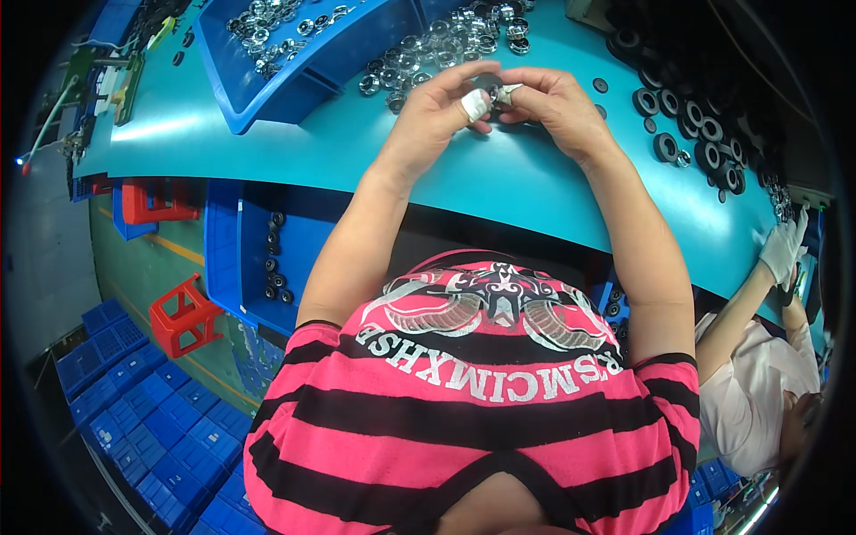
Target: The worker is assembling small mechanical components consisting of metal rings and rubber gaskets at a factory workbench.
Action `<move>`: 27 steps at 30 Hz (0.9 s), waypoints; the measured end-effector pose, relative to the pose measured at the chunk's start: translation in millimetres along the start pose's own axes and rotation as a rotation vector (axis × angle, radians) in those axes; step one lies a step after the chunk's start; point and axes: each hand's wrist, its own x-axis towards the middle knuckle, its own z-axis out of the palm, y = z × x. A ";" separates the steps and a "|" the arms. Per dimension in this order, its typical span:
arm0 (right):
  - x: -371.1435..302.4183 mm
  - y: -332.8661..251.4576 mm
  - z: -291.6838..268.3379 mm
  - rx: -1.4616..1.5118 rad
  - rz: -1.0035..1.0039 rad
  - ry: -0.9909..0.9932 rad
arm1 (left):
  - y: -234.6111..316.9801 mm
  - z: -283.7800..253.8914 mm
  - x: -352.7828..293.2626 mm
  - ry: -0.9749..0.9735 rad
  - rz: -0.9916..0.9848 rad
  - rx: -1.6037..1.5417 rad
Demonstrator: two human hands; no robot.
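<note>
My left hand (443, 102) and my right hand (551, 100) meet above the teal worktable (267, 134). Both pinch one small dark ring-shaped part (493, 92) between the fingertips; white tape wraps some of those fingertips. The part is mostly hidden by the fingers. Just beyond the hands lies a heap of shiny metal rings (419, 53) on the table. Black rubber rings (687, 125) are spread to the right of my right hand.
A blue plastic bin (267, 89) with more metal rings stands at the back left. Below the table edge are a blue crate (259, 259), red stools (187, 312) and stacked blue crates (143, 410). At the right, another person's gloved hand (783, 250) rests on the table.
</note>
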 end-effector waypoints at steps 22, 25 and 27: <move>-0.6 -0.3 2.5 -0.070 0.035 -0.034 | -8.6 21.1 -3.1 0.386 0.538 0.959; 0.4 1.0 -3.2 -0.048 -0.012 -0.069 | -6.0 20.0 -6.9 0.377 0.455 0.912; 6.5 0.5 -18.5 -0.334 -0.085 0.144 | -2.7 17.5 -12.0 0.382 0.417 0.906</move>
